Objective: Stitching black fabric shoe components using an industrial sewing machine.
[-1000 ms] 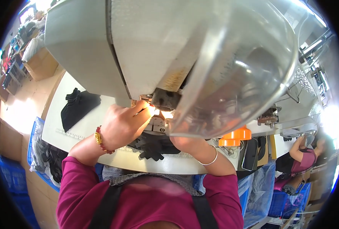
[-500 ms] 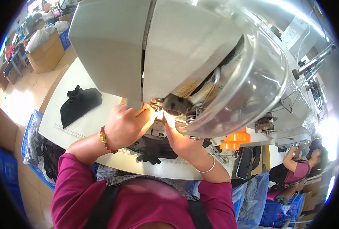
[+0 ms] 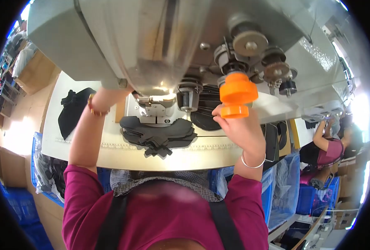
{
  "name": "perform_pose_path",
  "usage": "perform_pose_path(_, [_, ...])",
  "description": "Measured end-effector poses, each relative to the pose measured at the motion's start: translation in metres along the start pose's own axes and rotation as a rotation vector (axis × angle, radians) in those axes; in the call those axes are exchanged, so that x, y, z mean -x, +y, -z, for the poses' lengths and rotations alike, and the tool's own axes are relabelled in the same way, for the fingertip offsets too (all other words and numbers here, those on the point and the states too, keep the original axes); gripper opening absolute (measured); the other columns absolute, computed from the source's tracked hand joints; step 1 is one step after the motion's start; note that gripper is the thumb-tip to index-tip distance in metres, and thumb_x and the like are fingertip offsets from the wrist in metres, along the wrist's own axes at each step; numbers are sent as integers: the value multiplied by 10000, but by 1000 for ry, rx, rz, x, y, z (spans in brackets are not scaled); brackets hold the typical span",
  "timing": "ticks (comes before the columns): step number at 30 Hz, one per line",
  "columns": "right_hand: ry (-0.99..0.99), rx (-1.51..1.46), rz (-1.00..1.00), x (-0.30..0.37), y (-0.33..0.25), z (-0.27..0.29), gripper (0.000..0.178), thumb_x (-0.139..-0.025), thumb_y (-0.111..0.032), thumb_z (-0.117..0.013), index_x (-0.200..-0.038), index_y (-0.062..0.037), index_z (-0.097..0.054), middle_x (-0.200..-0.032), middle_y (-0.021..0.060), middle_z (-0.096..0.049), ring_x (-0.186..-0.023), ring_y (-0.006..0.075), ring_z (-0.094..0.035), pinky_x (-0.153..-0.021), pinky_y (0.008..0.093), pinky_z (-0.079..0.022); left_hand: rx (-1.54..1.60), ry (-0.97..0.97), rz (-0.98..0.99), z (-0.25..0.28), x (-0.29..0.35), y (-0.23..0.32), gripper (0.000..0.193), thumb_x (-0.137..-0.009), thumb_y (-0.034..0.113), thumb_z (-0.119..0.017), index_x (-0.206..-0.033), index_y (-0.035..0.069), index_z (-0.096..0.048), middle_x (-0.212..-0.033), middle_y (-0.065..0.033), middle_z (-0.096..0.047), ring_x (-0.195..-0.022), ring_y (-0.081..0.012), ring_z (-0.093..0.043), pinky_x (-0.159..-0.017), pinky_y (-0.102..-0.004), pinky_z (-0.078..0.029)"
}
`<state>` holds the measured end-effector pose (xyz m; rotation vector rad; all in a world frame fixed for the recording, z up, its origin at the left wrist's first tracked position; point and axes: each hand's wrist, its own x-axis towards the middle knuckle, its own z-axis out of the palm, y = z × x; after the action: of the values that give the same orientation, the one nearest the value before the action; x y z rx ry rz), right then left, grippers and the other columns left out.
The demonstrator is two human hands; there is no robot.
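Right hand (image 3: 239, 127) is clamped on the orange plastic spool (image 3: 236, 93), centre-right of frame; left hand is hidden behind the grey sewing machine (image 3: 151, 46), can't tell its grip.

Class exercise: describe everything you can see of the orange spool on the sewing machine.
The bright orange plastic-looking spool has a wide round upper body, a narrower waist and a smaller flange beneath. It sits upright at the machine's right side, below grey metal tension discs. The person's right hand touches its lower flange from below; whether the fingers close round it cannot be told.
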<state>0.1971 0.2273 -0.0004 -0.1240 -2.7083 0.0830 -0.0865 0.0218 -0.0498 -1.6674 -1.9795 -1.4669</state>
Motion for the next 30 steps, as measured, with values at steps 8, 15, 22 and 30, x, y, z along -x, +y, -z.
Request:
perform_pose_path(8, [-54,196,-364,58,-12,-95,450,-697,-132,-783,-1106,-83,-602,-1021,91,-558,-973,289,-569,-799,402,-474,-877,76,-373,-7,-29,-39,160,-783,-5,-662,-943,-6,-666,-872,-111,-686,-758,-240,-650,-685,-346,-530])
perform_pose_path(15, [53,95,-416,78,-11,-112,476,-689,-99,-785,-1127,-71,-597,-1056,95,-548,-998,296,-564,-806,412,-455,323,281,662,117,58,-29,33,-930,18,-554,-929,-12,-569,-817,-29,-608,-718,-88,-597,-607,-221,-555])
perform_pose_path(22, [62,116,-402,73,-14,-109,583,-686,-71,-789,-1227,-86,-571,-1016,104,-535,-892,310,-570,-749,398,-466,93,343,975,173,189,-65,42,-922,31,-561,-944,4,-583,-872,-45,-618,-763,-96,-604,-664,-241,-589])
perform_pose_path(30, [70,249,-321,66,-8,-113,253,-727,-95,-744,-921,-121,-584,-917,50,-555,-908,257,-531,-783,402,-404,-1063,275,558,106,160,-8,249,-745,58,-734,-980,58,-654,-984,-111,-628,-974,-320,-588,-830,-414,-486])
